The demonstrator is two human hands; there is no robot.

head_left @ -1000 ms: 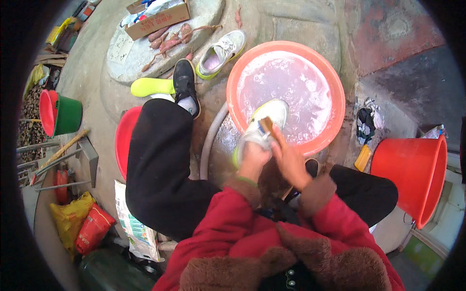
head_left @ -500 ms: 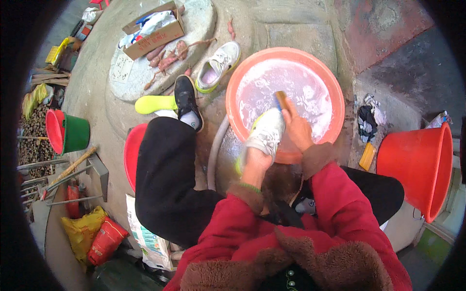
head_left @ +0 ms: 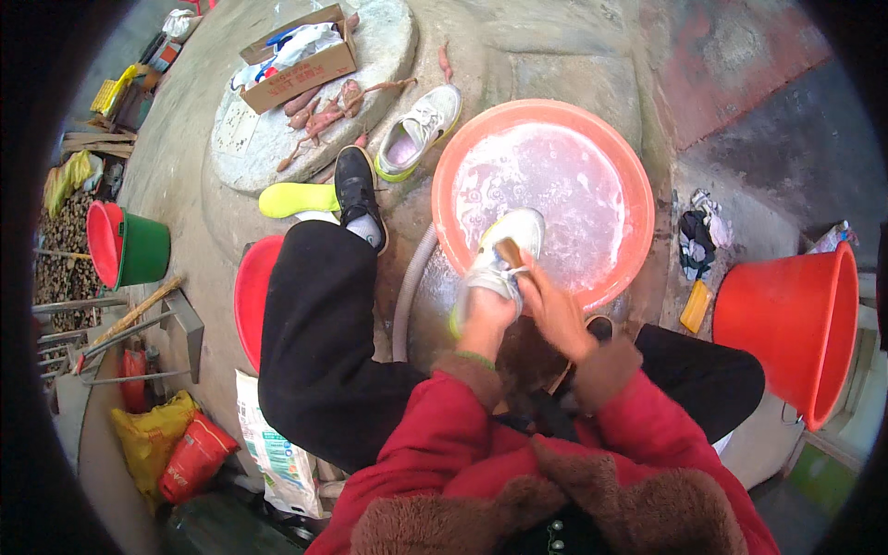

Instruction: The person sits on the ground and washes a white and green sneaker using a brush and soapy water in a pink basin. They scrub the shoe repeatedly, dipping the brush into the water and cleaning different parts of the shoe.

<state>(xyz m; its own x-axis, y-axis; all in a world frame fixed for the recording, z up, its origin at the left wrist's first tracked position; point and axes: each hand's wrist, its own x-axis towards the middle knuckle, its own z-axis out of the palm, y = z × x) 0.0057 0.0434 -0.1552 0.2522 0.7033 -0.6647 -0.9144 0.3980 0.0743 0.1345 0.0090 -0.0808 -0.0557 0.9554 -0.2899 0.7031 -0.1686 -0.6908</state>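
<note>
My left hand (head_left: pixel 486 319) grips a white sneaker with a yellow-green sole (head_left: pixel 499 254) by its heel end, toe over the near rim of an orange basin (head_left: pixel 638 194) full of soapy water. My right hand (head_left: pixel 550 310) holds a small brown brush (head_left: pixel 510 252) pressed on the sneaker's upper. Both red sleeves with brown fur cuffs come in from the bottom of the head view.
A second white sneaker (head_left: pixel 416 129) and a yellow-green insole (head_left: pixel 296 199) lie on the ground beyond my black shoe (head_left: pixel 356 190). A grey hose (head_left: pixel 407 296) curves by the basin. Red bucket (head_left: pixel 795 314) at right, sweet potatoes (head_left: pixel 324 106) and cardboard box (head_left: pixel 296 55) on a stone slab.
The brush has slid back down the sneaker toward me after reaching out over the basin. The view has shifted slightly; the left hand keeps its hold.
</note>
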